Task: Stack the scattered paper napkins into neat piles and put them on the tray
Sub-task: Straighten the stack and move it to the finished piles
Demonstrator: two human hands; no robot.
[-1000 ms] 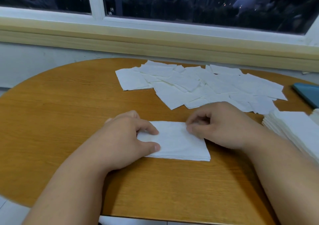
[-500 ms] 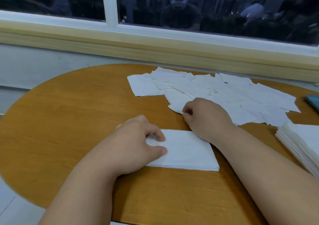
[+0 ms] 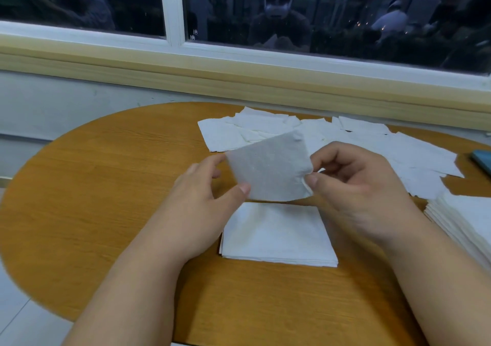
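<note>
Wooden table (image 3: pixel 93 199) below dark window (image 3: pixel 79 0)

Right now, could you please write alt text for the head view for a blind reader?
A left hand and right hand pinch one paper napkin above a small neat stack on a wooden table. Scattered napkins lie beyond, and a taller stack sits at the right edge.

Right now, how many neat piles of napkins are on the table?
2. A small napkin pile lies in the middle, below the raised napkin; a taller napkin pile sits at the frame's right edge, cut off. More may be hidden beyond it.
</note>
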